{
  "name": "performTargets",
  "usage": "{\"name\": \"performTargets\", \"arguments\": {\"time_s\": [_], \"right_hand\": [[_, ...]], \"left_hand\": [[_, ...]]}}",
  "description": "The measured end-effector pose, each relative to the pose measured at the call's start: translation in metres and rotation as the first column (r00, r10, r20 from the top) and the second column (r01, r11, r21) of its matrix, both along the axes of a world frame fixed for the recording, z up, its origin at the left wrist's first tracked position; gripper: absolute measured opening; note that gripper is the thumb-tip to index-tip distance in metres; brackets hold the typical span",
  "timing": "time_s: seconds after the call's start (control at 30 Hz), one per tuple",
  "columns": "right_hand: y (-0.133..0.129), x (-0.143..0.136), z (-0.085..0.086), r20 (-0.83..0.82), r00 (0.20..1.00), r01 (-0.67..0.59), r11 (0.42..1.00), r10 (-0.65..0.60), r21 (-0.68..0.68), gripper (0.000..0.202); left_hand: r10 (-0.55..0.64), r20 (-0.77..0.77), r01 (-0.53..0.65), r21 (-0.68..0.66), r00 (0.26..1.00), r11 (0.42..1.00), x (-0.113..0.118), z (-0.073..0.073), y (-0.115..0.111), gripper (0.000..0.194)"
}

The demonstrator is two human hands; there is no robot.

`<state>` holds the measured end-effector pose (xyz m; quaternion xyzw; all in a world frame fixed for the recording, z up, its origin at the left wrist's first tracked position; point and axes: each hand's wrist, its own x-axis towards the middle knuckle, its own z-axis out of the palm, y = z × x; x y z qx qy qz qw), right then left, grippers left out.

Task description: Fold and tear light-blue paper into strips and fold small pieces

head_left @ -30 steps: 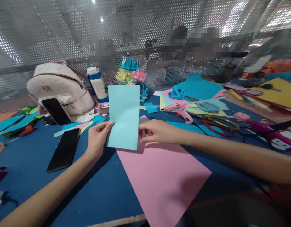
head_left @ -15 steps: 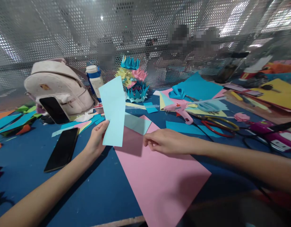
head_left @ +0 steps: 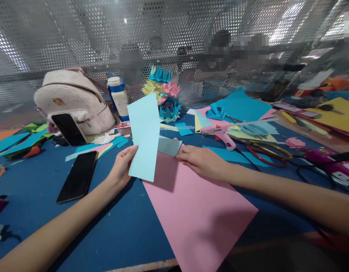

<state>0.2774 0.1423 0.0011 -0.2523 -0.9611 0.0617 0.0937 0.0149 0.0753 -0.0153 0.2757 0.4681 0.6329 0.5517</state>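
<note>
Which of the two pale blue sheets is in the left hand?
The upright sheet: the left hand pinches its left edge. The lower sheet, partly hidden behind it, is over the pink sheet, at the right hand.

Open: bare surface (head_left: 118, 230) between phone (head_left: 77, 176) and pink sheet (head_left: 208, 211) | Blocked left: backpack (head_left: 75, 102), bottle (head_left: 119, 100) | Blocked right: glue gun (head_left: 221, 134), scissors (head_left: 266, 151), cables (head_left: 300, 172) | Rear: mesh wall (head_left: 95, 41)
</note>
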Motion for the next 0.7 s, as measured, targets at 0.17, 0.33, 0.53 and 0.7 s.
{"name": "performTargets", "arguments": {"time_s": [0.17, 0.33, 0.53, 0.7], "right_hand": [[0.009, -0.012, 0.002, 0.005, 0.998, -0.062, 0.991, 0.063, -0.121, 0.023], [0.018, -0.022, 0.006, 0.041, 0.994, -0.094, 0.980, 0.103, -0.175, 0.018], [0.025, -0.027, 0.015, 0.168, 0.974, -0.131, 0.982, 0.153, -0.135, 0.017], [0.023, -0.029, 0.014, 0.241, 0.955, -0.167, 0.985, 0.171, -0.039, 0.016]], "left_hand": [[0.008, 0.012, -0.008, 0.019, 1.000, 1.000, -0.002, -0.003, 0.002, 0.032], [-0.008, 0.009, 0.008, 0.019, 1.000, 1.000, -0.002, -0.005, 0.001, 0.031], [-0.025, 0.018, 0.025, 0.016, 1.000, 1.000, -0.002, -0.002, 0.000, 0.031], [-0.016, 0.031, 0.015, 0.035, 0.999, 0.999, -0.003, 0.001, 0.000, 0.032]]}}
